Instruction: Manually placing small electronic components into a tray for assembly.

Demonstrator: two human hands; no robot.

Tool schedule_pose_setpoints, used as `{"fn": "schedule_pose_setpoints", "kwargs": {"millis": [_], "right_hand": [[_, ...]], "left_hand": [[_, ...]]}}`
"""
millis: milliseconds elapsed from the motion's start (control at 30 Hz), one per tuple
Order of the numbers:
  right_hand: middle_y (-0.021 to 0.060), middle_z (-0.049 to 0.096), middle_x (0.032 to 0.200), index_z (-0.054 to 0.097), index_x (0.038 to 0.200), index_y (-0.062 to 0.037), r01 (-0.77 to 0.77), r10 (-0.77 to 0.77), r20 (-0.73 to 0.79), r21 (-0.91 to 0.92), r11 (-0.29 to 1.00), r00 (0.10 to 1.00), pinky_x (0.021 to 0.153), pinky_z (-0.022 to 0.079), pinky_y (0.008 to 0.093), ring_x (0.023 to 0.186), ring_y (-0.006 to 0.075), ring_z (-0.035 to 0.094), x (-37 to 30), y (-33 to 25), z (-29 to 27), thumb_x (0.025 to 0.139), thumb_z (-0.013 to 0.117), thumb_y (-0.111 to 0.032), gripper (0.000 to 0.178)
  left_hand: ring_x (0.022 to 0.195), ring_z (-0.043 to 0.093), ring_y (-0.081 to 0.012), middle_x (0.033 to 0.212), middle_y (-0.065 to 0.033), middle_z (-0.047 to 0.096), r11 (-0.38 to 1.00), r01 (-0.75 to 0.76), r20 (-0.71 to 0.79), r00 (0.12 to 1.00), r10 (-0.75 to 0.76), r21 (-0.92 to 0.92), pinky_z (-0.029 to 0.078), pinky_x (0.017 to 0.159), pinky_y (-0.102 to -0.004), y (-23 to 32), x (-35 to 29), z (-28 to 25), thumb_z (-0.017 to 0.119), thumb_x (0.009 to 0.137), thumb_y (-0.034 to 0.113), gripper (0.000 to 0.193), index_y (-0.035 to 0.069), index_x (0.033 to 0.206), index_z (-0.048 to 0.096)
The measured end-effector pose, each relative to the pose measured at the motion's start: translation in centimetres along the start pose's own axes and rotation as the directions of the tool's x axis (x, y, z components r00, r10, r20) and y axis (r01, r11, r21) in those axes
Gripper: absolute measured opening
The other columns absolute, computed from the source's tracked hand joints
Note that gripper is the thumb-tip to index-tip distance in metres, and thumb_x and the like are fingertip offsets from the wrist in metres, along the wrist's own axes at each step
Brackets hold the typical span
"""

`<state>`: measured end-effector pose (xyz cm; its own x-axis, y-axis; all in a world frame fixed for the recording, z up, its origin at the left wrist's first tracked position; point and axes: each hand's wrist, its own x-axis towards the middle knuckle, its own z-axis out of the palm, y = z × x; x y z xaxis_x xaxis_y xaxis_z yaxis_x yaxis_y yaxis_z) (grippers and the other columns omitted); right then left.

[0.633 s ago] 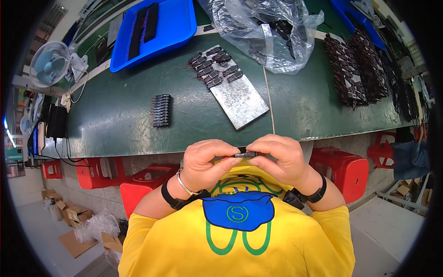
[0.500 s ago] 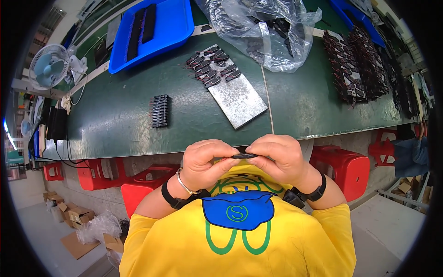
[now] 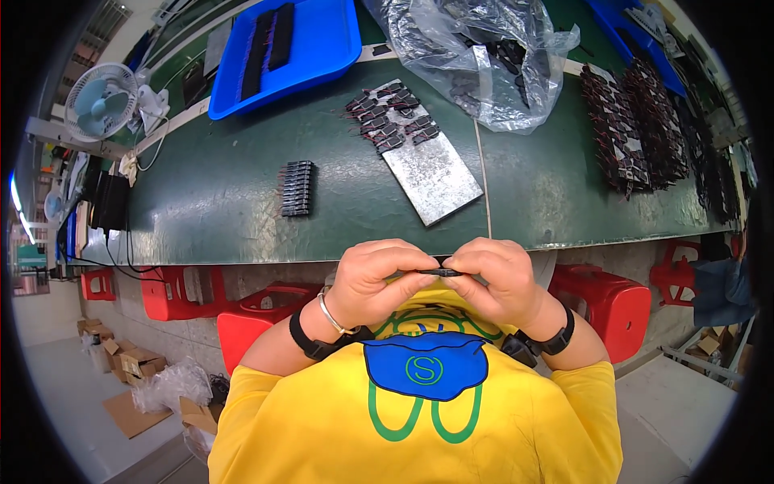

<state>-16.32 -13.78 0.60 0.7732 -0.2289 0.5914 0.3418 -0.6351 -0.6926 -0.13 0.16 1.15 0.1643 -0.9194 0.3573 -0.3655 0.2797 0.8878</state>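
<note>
Both hands meet at the near edge of the green table, pinching a small flat black part (image 3: pixel 440 273) between them. My left hand (image 3: pixel 382 278) grips its left end between thumb and fingers; my right hand (image 3: pixel 496 278) grips its right end likewise. Fingertips cover much of the part, so its exact kind cannot be made out. Beyond the hands lies a metal plate (image 3: pixel 435 184), its far end covered with several small black parts with red and black wires (image 3: pixel 389 119). To the left, a neat stack of similar black parts (image 3: pixel 297 189) rests on the table.
A blue tray (image 3: pixel 326 68) with black strips lies at the far left, near a fan (image 3: pixel 101 102). A clear plastic bag (image 3: pixel 504 109) of black parts sits at the back. Wired parts (image 3: pixel 617 133) crowd the right. Red stools (image 3: pixel 605 310) stand under the table edge.
The whole view has shifted slightly, so the table and its things appear farther right. Both hands keep their pinch on the black part.
</note>
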Motion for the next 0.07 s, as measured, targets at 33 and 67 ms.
{"fn": "schedule_pose_setpoints", "kwargs": {"millis": [33, 67], "right_hand": [[0.0125, 0.064, 0.076, 0.063, 0.089, -0.0005, -0.073, 0.072, 0.024, 0.027, 0.997, 0.997, 0.055, 0.049, 0.0312, 0.064, 0.0256, 0.063, 0.06, -0.08, 0.01, 0.073, 0.073, -0.006, 0.019], [0.0127, 0.064, 0.077, 0.063, 0.090, -0.0006, -0.145, 0.142, 0.051, 0.052, 0.988, 0.988, 0.057, 0.050, 0.0306, 0.066, 0.0251, 0.064, 0.09, -0.19, 0.00, 0.074, 0.073, -0.007, 0.020]], "left_hand": [[0.073, 0.065, -0.0195, 0.085, -0.0111, 0.067, 1.000, 0.012, 0.000, 1.000, -0.012, 0.016, 0.051, 0.065, -0.0258, -0.04, -0.15, -0.17, 0.070, 0.076, -0.002, 0.016, -0.002, 0.092, 0.066], [0.073, 0.065, -0.0195, 0.085, -0.0111, 0.067, 1.000, 0.010, -0.010, 1.000, -0.009, 0.023, 0.051, 0.065, -0.0258, 0.06, -0.20, -0.31, 0.070, 0.076, -0.002, 0.016, -0.002, 0.092, 0.066]]}}
